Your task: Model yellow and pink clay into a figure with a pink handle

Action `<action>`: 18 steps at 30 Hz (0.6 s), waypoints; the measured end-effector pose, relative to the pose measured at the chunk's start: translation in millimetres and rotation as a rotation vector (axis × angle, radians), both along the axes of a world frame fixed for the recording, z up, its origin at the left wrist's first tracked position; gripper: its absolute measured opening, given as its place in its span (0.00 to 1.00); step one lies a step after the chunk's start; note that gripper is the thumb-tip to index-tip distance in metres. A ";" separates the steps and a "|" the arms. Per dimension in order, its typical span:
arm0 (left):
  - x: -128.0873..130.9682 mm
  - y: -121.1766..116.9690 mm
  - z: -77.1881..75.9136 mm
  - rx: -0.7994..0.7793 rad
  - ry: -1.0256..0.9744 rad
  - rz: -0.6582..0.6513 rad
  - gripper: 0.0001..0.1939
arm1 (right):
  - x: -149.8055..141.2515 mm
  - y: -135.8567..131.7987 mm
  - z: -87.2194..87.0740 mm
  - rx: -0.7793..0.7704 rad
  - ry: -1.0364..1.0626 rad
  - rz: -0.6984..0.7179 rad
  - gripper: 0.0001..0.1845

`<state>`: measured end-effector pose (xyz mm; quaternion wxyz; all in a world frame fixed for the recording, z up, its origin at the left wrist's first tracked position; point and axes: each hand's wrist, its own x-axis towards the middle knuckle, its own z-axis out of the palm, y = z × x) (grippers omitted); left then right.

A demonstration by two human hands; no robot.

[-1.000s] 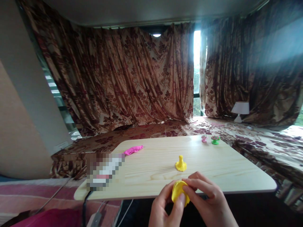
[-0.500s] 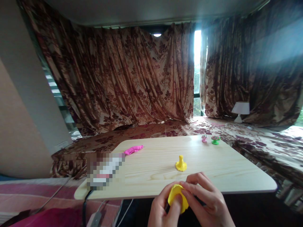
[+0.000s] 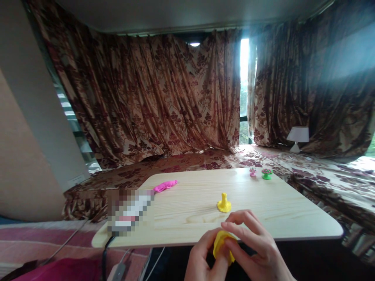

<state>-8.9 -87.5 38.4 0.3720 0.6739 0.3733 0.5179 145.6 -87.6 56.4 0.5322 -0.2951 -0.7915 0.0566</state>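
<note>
Left hand and right hand pinch a yellow disc between their fingers, near the pale surface's front edge, broad face toward the wearer, long axis steep; patterned curtains behind.

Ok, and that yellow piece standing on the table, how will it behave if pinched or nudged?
The yellow piece looks like soft modelling clay, with an uneven edge, so its narrow stem would probably dent or bend when pinched. Its wide, flared base on the table suggests a nudge would slide it rather than tip it.
</note>
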 end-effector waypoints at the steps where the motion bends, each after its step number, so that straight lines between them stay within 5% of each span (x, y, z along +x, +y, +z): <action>1: -0.9 3.3 4.9 0.077 0.064 0.021 0.13 | 2.6 2.0 1.2 -0.067 0.004 0.006 0.23; 5: 0.4 34.4 40.4 0.379 0.459 0.237 0.22 | 17.8 29.0 12.6 -0.337 0.184 -0.010 0.18; 10: 19.1 93.1 77.8 0.476 0.545 0.212 0.24 | 32.6 96.1 29.9 -0.379 0.228 0.070 0.15; 15: 25.5 127.7 72.3 0.465 0.520 0.074 0.26 | 47.2 141.8 13.0 -0.391 0.214 0.051 0.13; 18: 23.4 141.5 57.0 0.393 0.471 -0.020 0.18 | 55.1 152.6 -10.1 -0.418 0.181 -0.002 0.13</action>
